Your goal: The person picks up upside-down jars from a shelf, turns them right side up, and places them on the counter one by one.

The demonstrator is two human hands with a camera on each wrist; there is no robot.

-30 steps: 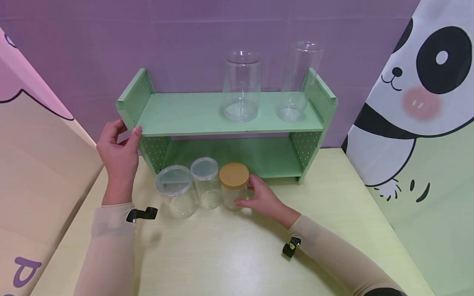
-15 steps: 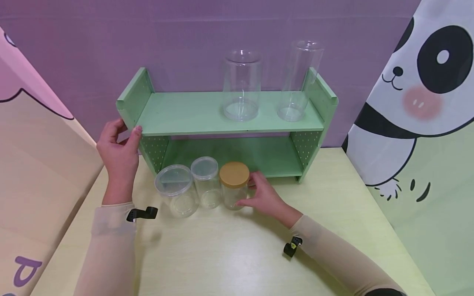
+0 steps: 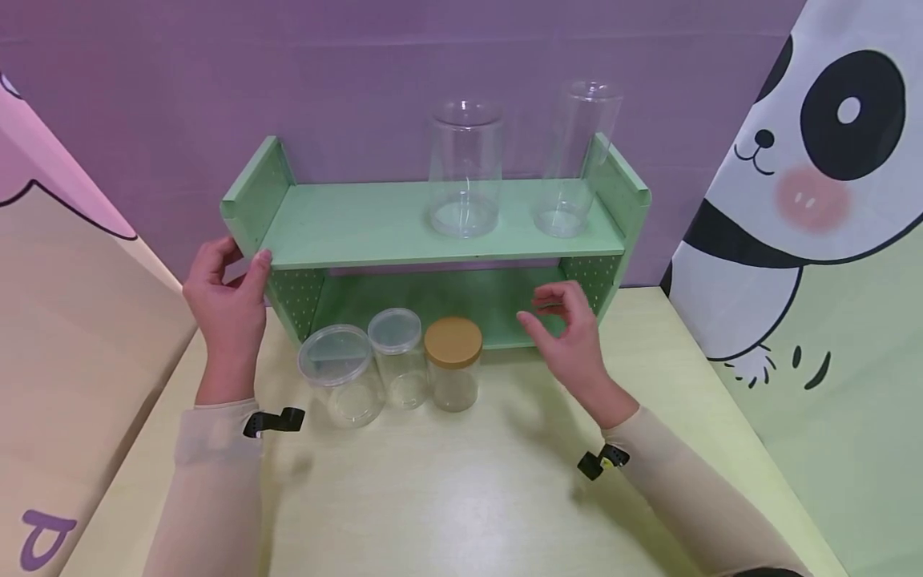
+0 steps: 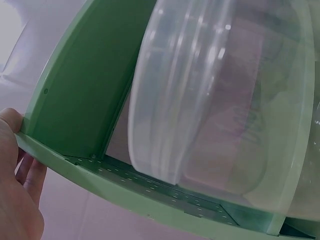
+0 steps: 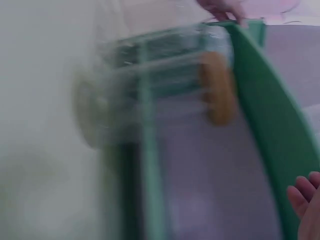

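The left hand (image 3: 229, 308) seems to clamp its fingers on the green shelf (image 3: 346, 224); a wide jar (image 3: 344, 377), a narrower jar (image 3: 400, 365) and a tan-lidded jar (image 3: 453, 367) stand on the counter (image 3: 433, 505); the right hand (image 3: 575, 344) hovers, fingers apart.

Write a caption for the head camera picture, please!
Left hand grips the green shelf, right hand empty, three lidded jars standing in front.

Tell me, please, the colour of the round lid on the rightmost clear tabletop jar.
The round lid is orange-brown, clearest in the head view.
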